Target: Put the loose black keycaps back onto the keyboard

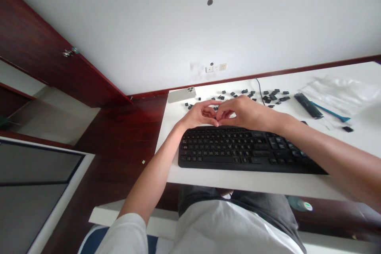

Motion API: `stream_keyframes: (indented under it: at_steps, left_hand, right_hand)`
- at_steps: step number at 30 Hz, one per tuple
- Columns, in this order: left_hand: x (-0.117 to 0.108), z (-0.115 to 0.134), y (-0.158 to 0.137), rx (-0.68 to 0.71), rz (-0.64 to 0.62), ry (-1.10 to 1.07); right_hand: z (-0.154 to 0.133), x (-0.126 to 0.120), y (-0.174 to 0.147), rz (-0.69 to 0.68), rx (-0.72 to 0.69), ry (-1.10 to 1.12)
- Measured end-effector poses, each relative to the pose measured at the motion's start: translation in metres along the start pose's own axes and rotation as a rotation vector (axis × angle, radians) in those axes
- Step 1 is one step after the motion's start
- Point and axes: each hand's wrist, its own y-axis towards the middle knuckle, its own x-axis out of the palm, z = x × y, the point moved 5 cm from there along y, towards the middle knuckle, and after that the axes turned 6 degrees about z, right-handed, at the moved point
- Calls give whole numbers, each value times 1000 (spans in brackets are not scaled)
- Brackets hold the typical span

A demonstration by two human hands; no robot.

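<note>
Above the far edge of a black keyboard (220,145), my two hands come together at the fingertips. My left hand (201,114) is curled, with thumb and fingers closing towards the right fingertips. My right hand (238,110) is bent down in a pinch against the left one. A tiny dark spot shows between the fingertips, but what they hold is too small and covered to name. Beyond the hands, loose black keycaps (224,92) lie scattered on the white table (169,127). Some keys are off the keyboard's frame, and my right forearm covers its right end.
A phone (181,95) lies at the table's back left. More keycaps (272,97), a dark cylindrical object (308,106), a blue tool (330,112), a small black brush-like piece (347,129) and clear plastic wrap (345,91) are on the right. A cable (260,89) runs behind.
</note>
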Motion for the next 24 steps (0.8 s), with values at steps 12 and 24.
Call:
stream_keyframes:
  at_steps: [12, 24]
  left_hand:
    - [16, 56, -81, 96, 536, 552]
    - [104, 18, -193, -26, 573, 1197]
  right_hand:
    - [45, 3, -42, 269, 143, -58]
    - [43, 33, -48, 199, 57, -28]
